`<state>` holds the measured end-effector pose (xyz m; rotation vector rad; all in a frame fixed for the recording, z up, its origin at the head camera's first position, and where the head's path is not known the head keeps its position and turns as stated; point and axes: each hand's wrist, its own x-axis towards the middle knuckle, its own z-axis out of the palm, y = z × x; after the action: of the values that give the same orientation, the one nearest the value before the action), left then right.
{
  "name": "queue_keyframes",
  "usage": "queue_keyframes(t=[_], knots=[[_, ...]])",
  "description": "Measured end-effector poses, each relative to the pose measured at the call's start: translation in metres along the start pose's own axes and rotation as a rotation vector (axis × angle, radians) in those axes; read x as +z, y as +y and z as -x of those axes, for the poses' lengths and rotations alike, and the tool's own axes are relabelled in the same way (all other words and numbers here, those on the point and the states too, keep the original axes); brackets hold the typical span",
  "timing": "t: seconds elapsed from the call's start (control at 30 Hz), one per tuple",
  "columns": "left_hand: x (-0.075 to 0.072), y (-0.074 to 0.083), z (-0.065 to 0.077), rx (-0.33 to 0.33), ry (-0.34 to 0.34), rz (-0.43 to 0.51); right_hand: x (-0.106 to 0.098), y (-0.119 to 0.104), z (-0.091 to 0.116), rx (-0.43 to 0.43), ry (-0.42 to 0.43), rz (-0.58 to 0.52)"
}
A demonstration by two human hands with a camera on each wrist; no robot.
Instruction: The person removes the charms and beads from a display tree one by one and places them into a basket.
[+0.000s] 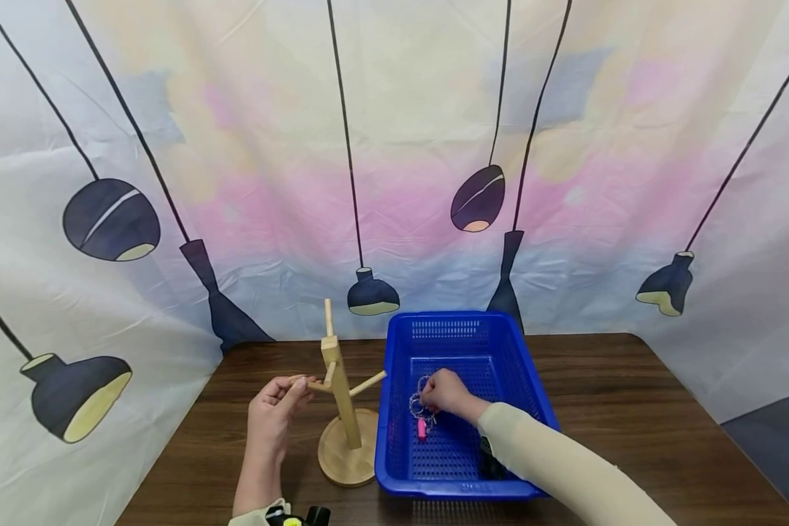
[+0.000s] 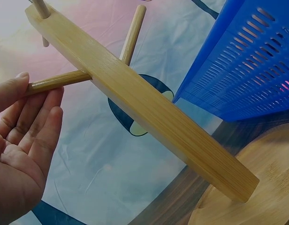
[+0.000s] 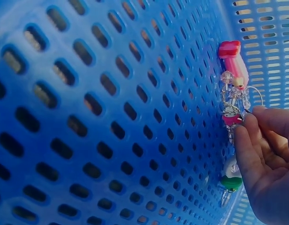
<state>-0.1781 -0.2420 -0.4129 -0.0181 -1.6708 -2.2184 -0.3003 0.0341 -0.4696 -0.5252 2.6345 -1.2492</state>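
Observation:
My left hand [image 1: 272, 420] pinches the end of one wooden peg [image 2: 57, 81] between thumb and fingers. The peg sticks out of the upright post of a light wooden rack [image 1: 347, 409], which stands on a round base. Inside a blue plastic basket [image 1: 383, 446], my right hand [image 1: 452, 394] has its thumb and fingertips pinched at a clear beaded bracelet [image 1: 416, 406]. A pink charm [image 3: 234, 65] lies by the beads in the right wrist view, with a thin metal ring close to the fingertips. A green and white piece [image 3: 231, 182] is partly hidden behind the fingers.
The basket's perforated walls rise around my right hand, and its left rim is close to a rack peg [image 1: 368, 383]. Both stand on a dark wooden table [image 1: 618, 394]. Behind it hangs a cloth backdrop [image 1: 421, 146] printed with lamps.

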Motion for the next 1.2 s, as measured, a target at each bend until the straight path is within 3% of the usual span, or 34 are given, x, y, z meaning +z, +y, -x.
queue_keyframes(t=[0.93, 1.2], knots=[[-0.0006, -0.0022, -0.0014, 0.008, -0.001, 0.011, 0.0040, 0.0038, -0.0038, -0.083, 0.003, 0.127], [-0.0005, -0.0015, -0.0012, 0.020, -0.007, 0.030, 0.0008, 0.0007, -0.0047, -0.054, 0.013, 0.121]])
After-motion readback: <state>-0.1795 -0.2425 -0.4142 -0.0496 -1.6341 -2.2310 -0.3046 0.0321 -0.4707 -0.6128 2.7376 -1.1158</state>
